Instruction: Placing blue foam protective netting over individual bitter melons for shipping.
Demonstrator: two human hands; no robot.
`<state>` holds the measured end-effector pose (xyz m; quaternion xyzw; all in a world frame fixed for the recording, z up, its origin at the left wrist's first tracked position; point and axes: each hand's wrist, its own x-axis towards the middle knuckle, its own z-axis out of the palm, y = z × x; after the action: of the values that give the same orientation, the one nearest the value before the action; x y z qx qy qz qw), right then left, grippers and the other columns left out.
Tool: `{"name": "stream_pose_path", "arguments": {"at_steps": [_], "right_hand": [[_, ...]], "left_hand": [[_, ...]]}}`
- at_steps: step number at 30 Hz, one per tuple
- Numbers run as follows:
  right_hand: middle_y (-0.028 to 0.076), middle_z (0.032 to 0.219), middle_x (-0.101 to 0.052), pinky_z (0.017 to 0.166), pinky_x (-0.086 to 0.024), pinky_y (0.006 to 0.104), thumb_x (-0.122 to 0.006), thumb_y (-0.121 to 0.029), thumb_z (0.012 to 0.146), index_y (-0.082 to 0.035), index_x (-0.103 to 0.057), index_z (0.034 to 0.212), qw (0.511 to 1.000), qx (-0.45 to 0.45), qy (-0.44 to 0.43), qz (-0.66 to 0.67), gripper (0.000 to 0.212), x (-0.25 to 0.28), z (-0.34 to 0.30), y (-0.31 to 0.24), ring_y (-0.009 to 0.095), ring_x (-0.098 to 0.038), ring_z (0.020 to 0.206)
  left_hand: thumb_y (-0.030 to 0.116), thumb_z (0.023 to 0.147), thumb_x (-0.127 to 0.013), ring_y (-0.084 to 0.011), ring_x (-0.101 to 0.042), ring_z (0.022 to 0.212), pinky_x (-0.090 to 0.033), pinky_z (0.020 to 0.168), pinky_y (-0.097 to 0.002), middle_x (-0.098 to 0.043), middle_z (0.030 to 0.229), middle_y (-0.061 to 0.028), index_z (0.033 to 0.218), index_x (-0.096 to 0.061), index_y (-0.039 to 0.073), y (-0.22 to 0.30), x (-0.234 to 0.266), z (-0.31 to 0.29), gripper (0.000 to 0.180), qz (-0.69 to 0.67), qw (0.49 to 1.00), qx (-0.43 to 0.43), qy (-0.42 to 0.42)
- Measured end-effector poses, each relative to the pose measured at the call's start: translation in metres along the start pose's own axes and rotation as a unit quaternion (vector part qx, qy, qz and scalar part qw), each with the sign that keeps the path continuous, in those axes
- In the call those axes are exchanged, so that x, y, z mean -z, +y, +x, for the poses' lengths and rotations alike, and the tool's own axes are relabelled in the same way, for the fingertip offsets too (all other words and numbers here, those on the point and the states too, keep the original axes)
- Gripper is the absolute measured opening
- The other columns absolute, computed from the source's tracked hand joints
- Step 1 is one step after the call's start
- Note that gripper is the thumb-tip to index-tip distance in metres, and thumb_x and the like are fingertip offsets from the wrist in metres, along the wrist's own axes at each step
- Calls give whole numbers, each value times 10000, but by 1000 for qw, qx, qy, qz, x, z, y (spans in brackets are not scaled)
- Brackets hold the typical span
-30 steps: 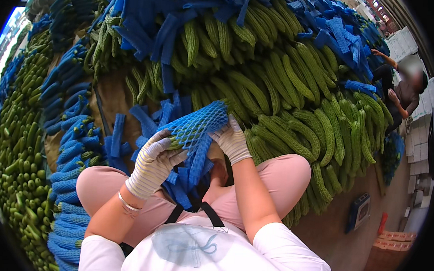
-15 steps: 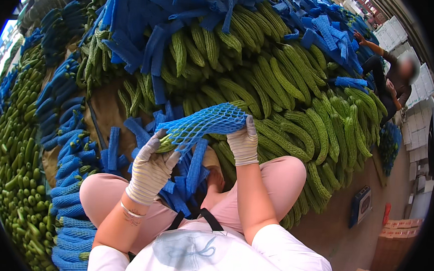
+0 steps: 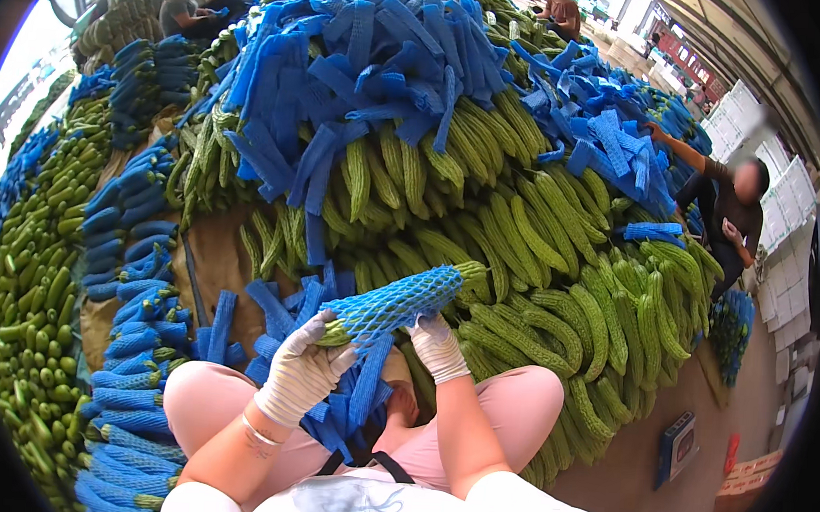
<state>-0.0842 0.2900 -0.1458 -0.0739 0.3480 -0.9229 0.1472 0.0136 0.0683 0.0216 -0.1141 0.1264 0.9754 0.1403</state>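
A ribbed green bitter melon point(image 3: 334, 334) lies inside a blue foam net sleeve point(image 3: 391, 303), its two ends poking out, tilted with the right end higher. My left hand point(image 3: 304, 362), in a pale striped glove with greyish fingers, is closed around its left end. Against the lower right side of the sleeve is my gloved right hand point(image 3: 440, 347), fingers bent up to the net; their tips are partly hidden. Below the melon, loose blue net sleeves point(image 3: 337, 414) lie between my crossed legs.
Bare bitter melons point(image 3: 536, 323) are heaped ahead and to the right, with blue sleeves point(image 3: 374, 50) piled on top. Sleeved melons point(image 3: 130, 380) line the left, beside shorter green vegetables point(image 3: 40, 329). A person point(image 3: 732, 208) sits at the right; a boxy blue-and-grey device point(image 3: 676, 448) stands on the floor.
The net now lies snugly along the melon, whose right tip sticks out of it. My right hand has moved down from the sleeve's end to its underside. The view has tilted up.
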Motion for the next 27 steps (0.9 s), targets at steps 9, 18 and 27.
{"name": "stream_pose_path", "arguments": {"at_steps": [9, 18, 27], "right_hand": [[66, 1099, -579, 929, -439, 398, -670, -33, 694, -70, -538, 1096, 978, 72, 191, 29, 425, 21, 3, -16, 226, -554, 1020], [152, 1296, -454, 976, -365, 517, -544, -402, 842, -51, -415, 1258, 943, -44, 312, 104, 559, -3, -6, -27, 330, -434, 1184], [197, 1160, -542, 915, -448, 466, -562, -616, 775, -34, -515, 1142, 928, -89, 222, 284, 690, -35, -17, -18, 292, -549, 1042]], "left_hand": [[117, 900, -512, -346, -613, 991, -559, 812, -405, -580, 1120, -212, 1164, -504, 15, -5, -4, 4, 283, 19, 999, 51, 1], [106, 883, -526, -375, -621, 969, -565, 799, -414, -587, 1094, -242, 1146, -524, -8, -1, -2, 0, 287, 101, 995, 16, -3], [173, 880, -595, -222, -561, 1073, -449, 933, -345, -556, 1166, -115, 1214, -509, -6, -22, -4, -11, 389, 425, 886, 165, -87]]}}
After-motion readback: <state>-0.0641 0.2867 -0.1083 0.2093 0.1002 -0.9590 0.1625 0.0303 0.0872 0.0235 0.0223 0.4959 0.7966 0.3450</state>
